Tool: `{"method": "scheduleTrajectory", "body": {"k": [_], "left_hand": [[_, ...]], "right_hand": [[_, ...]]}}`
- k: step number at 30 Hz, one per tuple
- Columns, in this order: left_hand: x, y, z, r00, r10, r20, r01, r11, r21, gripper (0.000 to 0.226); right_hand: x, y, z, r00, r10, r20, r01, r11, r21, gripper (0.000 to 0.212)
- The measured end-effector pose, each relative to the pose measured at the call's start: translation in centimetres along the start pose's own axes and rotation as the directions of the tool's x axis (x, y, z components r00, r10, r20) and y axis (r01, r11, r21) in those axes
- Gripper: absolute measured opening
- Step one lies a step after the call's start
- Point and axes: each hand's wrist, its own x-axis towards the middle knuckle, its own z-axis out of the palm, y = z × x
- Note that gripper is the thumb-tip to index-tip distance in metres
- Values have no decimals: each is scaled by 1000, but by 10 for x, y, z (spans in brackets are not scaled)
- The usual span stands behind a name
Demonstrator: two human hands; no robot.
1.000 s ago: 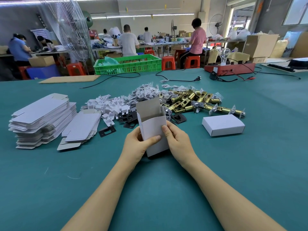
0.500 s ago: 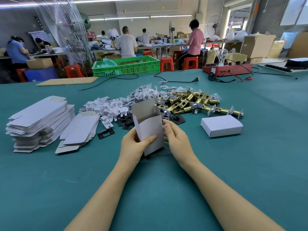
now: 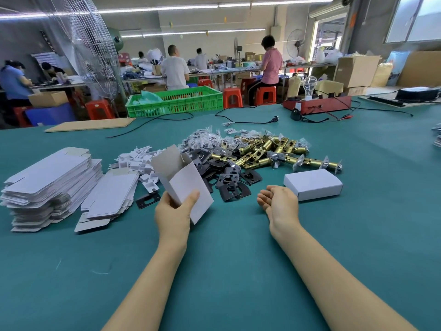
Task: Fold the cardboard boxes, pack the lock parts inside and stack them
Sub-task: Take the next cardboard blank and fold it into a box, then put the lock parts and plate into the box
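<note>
Left hand (image 3: pixel 173 212) gripped the open box (image 3: pixel 183 185) by its lower end, thumb across the front, box tilted above the surface (image 3: pixel 226 271); right hand (image 3: pixel 278 203) empty, fingers loosely curled, near the plates (image 3: pixel 232 181)

White box (image 3: pixel 188 189), teal table (image 3: pixel 226 271)

We counted two hands (image 3: pixel 175 212), one open box (image 3: pixel 185 185), one closed box (image 3: pixel 313 184), two stacks of flat boxes (image 3: pixel 50 185), four red stools (image 3: pixel 232 96) and one green crate (image 3: pixel 175 101).
</note>
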Motion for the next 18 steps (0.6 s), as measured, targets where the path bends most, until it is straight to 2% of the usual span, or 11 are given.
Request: {"method": "scheduleTrajectory", "body": {"k": [3,6,8,10,12,13,16,18], "left_hand": [[1,0,1,999,-22,-27,22,999,-24,21],[1,0,1,999,-41,-27,40,999,-4,19],[0,0,2,999,-40,-12,40,999,25,19],[-2,0,3,999,-38,14,37,998,44,19],[-4,0,4,998,-37,46,34,997,66,18],[-4,0,4,997,-37,61,32,996,82,18],[-7,1,7,993,-26,112,10,990,140,18],[-8,3,9,990,-16,143,-9,985,173,20]], "right_hand": [[-2,5,-1,992,-106,64,116,973,-201,19],[-7,13,-1,947,-240,213,313,837,-450,12],[-10,17,0,871,-310,381,489,631,-602,18],[-10,23,3,779,-304,549,627,359,-691,30],[-11,28,5,697,-262,667,706,87,-703,35],[-12,31,5,671,-247,699,722,0,-692,36],[-11,33,3,629,-230,743,745,-96,-660,37],[-10,33,3,639,-245,729,743,-48,-667,36]]}}
